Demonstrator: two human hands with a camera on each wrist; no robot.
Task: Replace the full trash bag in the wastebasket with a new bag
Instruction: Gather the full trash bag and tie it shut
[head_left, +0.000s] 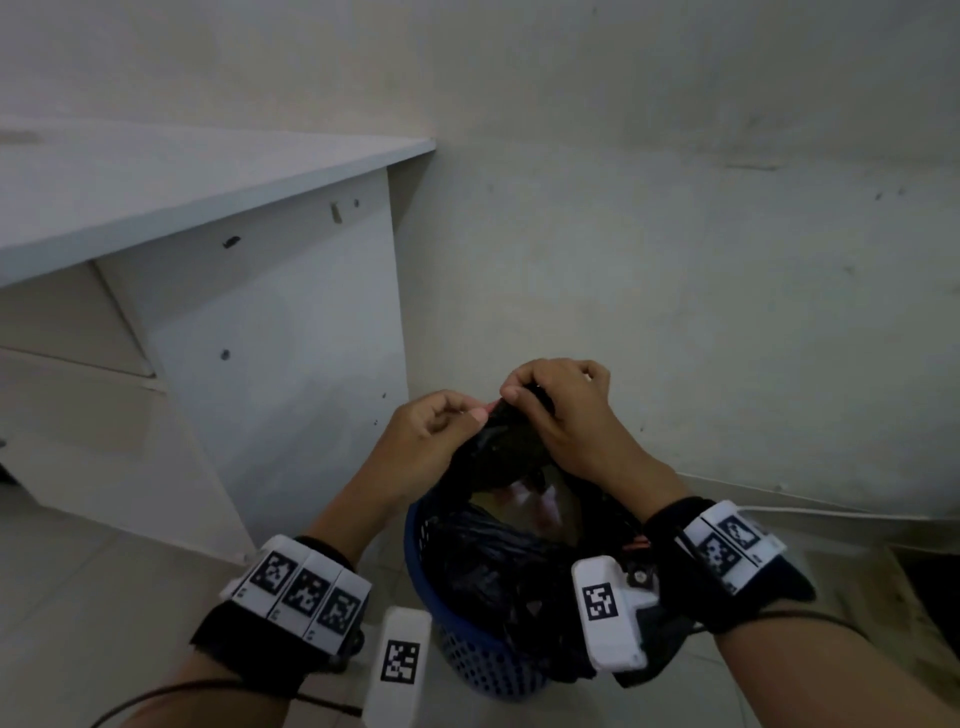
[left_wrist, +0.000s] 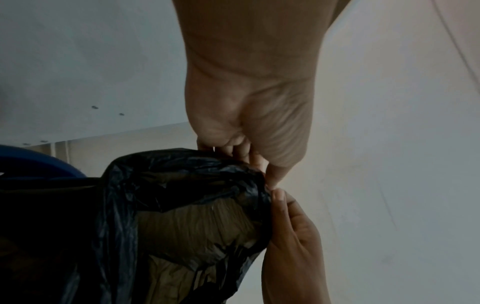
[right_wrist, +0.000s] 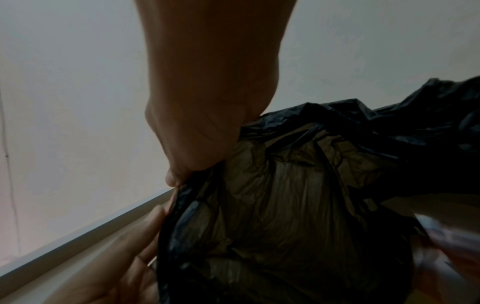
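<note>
Above a blue wastebasket (head_left: 441, 639) at 6 o'clock, the black bag (head_left: 498, 561) is pinched at its gathered rim by the left hand (head_left: 431, 426) and right hand (head_left: 561, 410), close together; thin film could be torn if yanked.

Both forearms reach forward and downward, each wrist wrapped in a black band carrying white blocks printed with square markers. The left hand (head_left: 434, 423) has its fingers curled inward, thumb and forefinger pinching black plastic film (head_left: 498, 441) at its upper edge. The right hand (head_left: 563, 415) sits just beside it, slightly higher, knuckles up, fingers folded round the same gathered film. The thumb tips of the two hands nearly meet. Both palms face inward toward each other.
</note>
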